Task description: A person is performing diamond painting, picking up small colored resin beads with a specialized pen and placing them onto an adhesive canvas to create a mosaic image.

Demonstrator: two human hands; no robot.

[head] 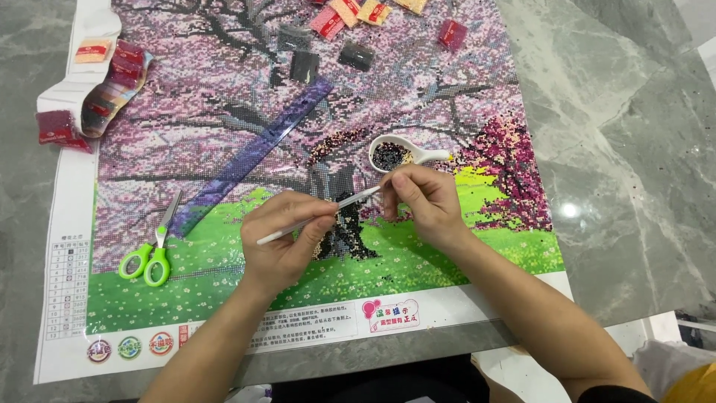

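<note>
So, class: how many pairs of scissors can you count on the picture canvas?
1. The green-handled scissors lie on the canvas at its lower left, left of the left hand. Others may be hidden beyond the frame.

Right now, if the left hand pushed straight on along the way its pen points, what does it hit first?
The left hand aims the white pen up and right. Its tip already meets the right hand's fingers, so those come first. Beyond them lies the white spoon tray of beads, though depth is unclear.
</note>
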